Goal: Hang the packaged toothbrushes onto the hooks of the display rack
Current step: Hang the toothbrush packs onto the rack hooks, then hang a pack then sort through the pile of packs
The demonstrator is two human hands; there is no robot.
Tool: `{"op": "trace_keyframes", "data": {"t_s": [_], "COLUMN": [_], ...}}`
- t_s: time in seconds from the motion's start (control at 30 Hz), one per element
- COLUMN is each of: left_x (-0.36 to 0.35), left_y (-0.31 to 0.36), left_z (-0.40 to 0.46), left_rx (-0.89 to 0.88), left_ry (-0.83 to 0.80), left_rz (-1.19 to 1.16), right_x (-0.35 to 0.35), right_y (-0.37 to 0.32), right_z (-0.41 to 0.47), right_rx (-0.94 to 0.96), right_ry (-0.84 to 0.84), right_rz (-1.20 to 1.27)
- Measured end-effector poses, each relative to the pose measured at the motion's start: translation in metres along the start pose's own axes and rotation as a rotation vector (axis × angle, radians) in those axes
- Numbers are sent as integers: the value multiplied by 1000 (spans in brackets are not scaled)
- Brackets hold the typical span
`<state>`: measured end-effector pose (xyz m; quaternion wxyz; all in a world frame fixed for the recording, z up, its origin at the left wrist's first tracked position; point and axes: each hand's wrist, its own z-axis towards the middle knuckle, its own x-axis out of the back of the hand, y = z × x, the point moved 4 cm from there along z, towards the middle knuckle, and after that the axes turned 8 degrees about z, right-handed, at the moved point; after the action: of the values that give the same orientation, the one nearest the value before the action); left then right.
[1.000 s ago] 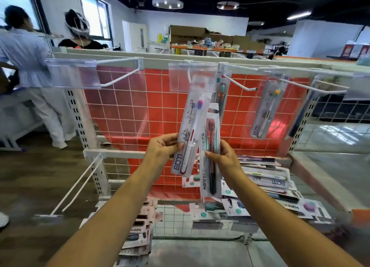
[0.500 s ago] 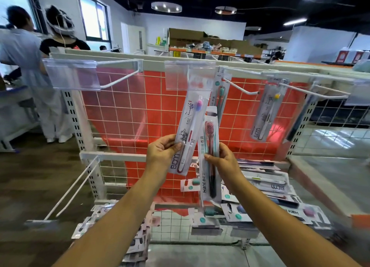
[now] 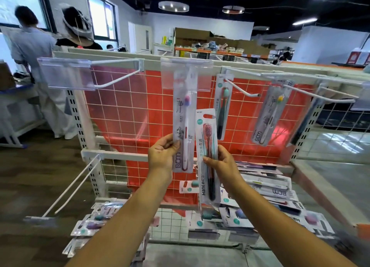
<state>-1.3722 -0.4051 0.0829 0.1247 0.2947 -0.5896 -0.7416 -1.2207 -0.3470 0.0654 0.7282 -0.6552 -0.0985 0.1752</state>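
Low in the frame, loose toothbrush packs (image 3: 266, 188) lie heaped on the wire shelf, too many to count. At centre, two hands each hold one pack: the left hand (image 3: 162, 156) pinches the white BDM pack (image 3: 183, 126), its top behind a clear tag; the right hand (image 3: 222, 162) grips the Hane pack (image 3: 207, 156), unhung. Behind, two more packs (image 3: 269, 114) hang on hooks (image 3: 243, 89) against the red grid, upper right
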Motion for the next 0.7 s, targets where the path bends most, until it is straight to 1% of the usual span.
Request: {"op": "trace_keyframes", "data": {"t_s": [0.07,0.3,0.53,0.7], "left_x": [1,0,-4,-16], "left_y": [0,0,-8,-15], "left_z": [1,-3,10,41], "left_rx": [26,33,14,67], "left_ry": [34,48,15,21], "left_rz": [-35,-44,32,51], "right_x": [2,5,6,12], "right_y": [1,7,10,7], "right_z": [0,2,2,8], "right_rx": [0,-28,-34,-21], "right_ry": [-8,-24,-26,2], "right_rz": [3,4,6,56]}}
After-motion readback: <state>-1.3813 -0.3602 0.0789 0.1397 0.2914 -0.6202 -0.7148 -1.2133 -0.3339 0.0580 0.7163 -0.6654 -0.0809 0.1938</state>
